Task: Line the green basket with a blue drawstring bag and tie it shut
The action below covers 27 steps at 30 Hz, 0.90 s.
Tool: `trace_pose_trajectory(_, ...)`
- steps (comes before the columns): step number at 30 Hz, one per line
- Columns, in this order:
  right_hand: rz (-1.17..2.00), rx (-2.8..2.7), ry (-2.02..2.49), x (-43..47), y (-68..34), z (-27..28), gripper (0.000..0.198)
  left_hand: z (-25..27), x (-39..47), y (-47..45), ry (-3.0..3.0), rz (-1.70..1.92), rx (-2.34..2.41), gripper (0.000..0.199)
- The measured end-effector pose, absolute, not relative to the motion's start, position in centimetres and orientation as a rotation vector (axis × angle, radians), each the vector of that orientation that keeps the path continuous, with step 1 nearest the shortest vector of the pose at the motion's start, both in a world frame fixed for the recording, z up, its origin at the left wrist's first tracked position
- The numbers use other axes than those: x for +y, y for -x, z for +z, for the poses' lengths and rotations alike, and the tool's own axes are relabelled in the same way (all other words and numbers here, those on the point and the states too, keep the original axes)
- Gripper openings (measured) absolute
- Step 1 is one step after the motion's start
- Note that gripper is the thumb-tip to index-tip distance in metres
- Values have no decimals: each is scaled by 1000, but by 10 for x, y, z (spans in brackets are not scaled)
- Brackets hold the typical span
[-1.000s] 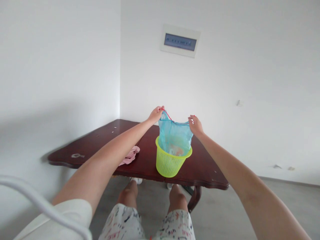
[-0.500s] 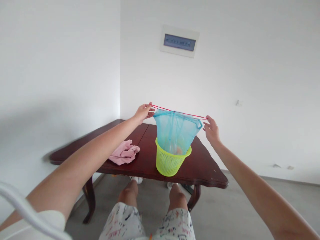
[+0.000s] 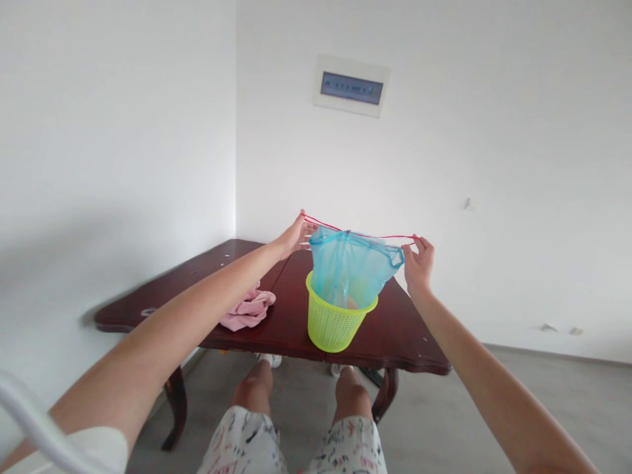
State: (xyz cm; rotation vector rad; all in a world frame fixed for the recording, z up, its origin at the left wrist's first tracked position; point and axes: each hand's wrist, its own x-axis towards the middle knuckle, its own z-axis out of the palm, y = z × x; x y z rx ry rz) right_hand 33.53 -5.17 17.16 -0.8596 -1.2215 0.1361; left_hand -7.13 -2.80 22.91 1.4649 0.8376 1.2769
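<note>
A translucent blue drawstring garbage bag (image 3: 345, 266) rises out of a yellow-green plastic basket (image 3: 336, 326), its lower part inside. Something small and orange-pink shows faintly through the bag near the rim. The red drawstring (image 3: 323, 222) runs out from the bag's gathered top to both sides. At the left end, my left hand (image 3: 297, 234) has the string hooked at the thumb, its other fingers loosely spread beside the bag. On the opposite side my right hand (image 3: 419, 260) pinches the string's other end, close to the bag's right corner.
The basket stands near the front edge of a dark red-brown wooden table (image 3: 291, 339). Left of it lies a crumpled pink cloth (image 3: 249, 309), partly behind my left forearm. White walls meet behind the table, with a breaker panel (image 3: 351, 87) above. My legs are under the table edge.
Both hands have come down slightly with the string, and the bag's top has sunk a little toward the basket. The string now looks slacker and its strands have parted on the right.
</note>
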Motion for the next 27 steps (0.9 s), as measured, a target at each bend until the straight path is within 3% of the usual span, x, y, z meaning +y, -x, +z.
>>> trace_pose_trajectory(4,85,-1258,787,-60,-320,189,66,250,-35,65,-1509,1409,905,66)
trace_pose_trajectory(9,191,-1388,635,-71,-284,225,62,288,-51,43,-1572,1414,832,67)
trace_pose_trajectory(14,357,-1390,645,-75,-254,259,56,319,-69,4,-1460,1344,407,50)
trace_pose_trajectory(19,533,-1356,604,-71,-239,279,51,323,-84,-24,-1349,1234,226,42)
trace_pose_trajectory(23,641,-1313,526,-66,-233,278,56,313,-89,-32,-1352,1232,211,24)
trace_pose_trajectory(25,641,-1310,484,-66,-231,274,61,307,-91,-32,-1415,1217,237,24)
trace_pose_trajectory(27,621,-1344,457,-70,-228,271,58,302,-91,-31,-1535,1199,331,37)
